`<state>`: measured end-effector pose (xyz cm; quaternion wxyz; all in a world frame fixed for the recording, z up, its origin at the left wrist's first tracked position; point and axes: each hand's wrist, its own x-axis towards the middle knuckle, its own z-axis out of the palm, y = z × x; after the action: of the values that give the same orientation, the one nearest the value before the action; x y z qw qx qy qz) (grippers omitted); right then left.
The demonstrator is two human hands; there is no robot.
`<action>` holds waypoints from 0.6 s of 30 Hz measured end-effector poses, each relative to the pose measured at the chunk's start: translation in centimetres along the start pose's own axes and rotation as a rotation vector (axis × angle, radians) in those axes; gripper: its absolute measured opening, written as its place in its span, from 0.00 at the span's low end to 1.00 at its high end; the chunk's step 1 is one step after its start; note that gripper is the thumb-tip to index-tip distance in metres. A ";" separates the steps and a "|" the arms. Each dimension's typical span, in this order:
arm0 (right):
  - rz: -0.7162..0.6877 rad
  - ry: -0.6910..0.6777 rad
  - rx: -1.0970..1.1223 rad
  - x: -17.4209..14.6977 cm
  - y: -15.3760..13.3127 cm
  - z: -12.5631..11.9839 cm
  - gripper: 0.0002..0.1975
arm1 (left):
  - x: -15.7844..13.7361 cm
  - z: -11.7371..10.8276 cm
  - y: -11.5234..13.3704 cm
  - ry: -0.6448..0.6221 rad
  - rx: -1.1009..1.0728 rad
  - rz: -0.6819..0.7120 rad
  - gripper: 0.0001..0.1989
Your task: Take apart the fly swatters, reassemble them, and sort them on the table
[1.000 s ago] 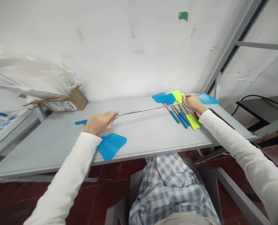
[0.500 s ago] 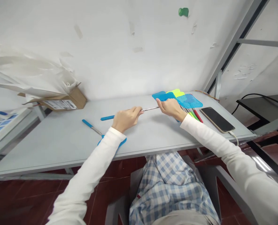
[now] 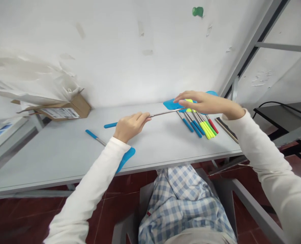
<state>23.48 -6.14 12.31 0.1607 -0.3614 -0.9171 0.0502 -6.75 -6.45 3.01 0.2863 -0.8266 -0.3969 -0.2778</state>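
My left hand [image 3: 132, 126] is closed around the thin metal rod of a telescopic fly swatter [image 3: 163, 113], whose blue grip sticks out to the left. The rod slants up to the right, and its far end is hidden by my right hand [image 3: 200, 102]. That right hand is open over the far end, fingers stretched to the left; whether it touches the rod is unclear. Below it lies a group of fly swatters [image 3: 196, 128] with blue, yellow, green and red grips. Another blue fly swatter [image 3: 126, 158] lies near the front edge, partly covered by my left sleeve.
A torn cardboard box [image 3: 79, 106] with white wrapping stands at the back left of the grey table [image 3: 64, 152]. A phone [image 3: 228, 130] lies at the right, partly behind my right arm. A white wall [image 3: 120, 67] rises behind the table, and metal posts stand at the right.
My right hand has let go of the rod and opened, moving right and uncovering the grips of the grouped swatters. My left hand keeps its hold, shifted slightly left.
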 end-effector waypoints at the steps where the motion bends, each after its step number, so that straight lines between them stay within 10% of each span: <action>1: 0.029 -0.022 0.012 0.0 0.7 -0.5 0.25 | 0.0 0.0 -0.1 0.007 0.010 -0.002 0.18; 8: 0.029 -0.275 -0.100 -0.6 4.9 1.9 0.19 | -0.7 -0.4 -0.9 -0.007 0.019 0.040 0.17; 18: 0.076 -0.195 -0.669 -0.3 2.1 5.0 0.13 | -0.6 0.5 -0.7 -0.081 -0.105 -0.125 0.17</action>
<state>23.40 -4.66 7.08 -0.0571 -0.4212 -0.8797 -0.2131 -7.47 -6.05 2.45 0.2084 -0.8246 -0.4442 -0.2818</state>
